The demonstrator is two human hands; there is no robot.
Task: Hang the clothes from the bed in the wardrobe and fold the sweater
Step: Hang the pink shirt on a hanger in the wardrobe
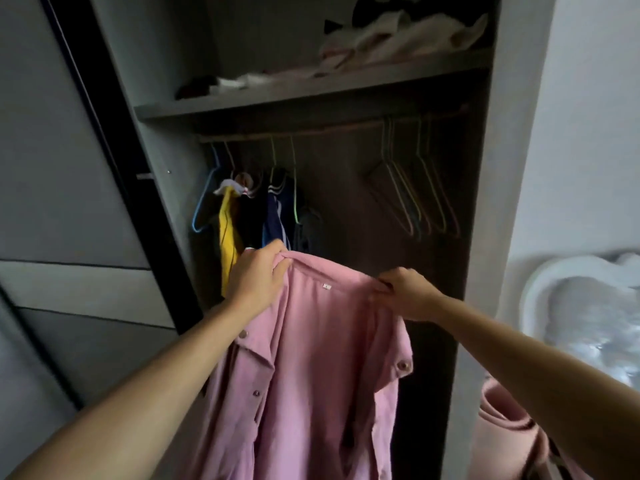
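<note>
A pink button-up shirt (pixel 322 368) hangs from both my hands in front of the open wardrobe (pixel 481 209). My left hand (pixel 258 275) grips the collar at its left end, and my right hand (pixel 407 292) pinches the collar at its right end. Above them runs the hanging rail (pixel 329 128). Several empty wire hangers (pixel 412 188) hang at the rail's right part. At the left part hang a yellow garment (pixel 228 230) and dark blue clothes (pixel 277 216). No hanger shows inside the pink shirt.
A shelf (pixel 311 88) above the rail holds crumpled light clothes (pixel 398 36). The dark sliding door frame (pixel 114 161) stands at the left. A white mirror-like object (pixel 585 306) and a pink rolled item (pixel 505 434) sit at the right, outside the wardrobe.
</note>
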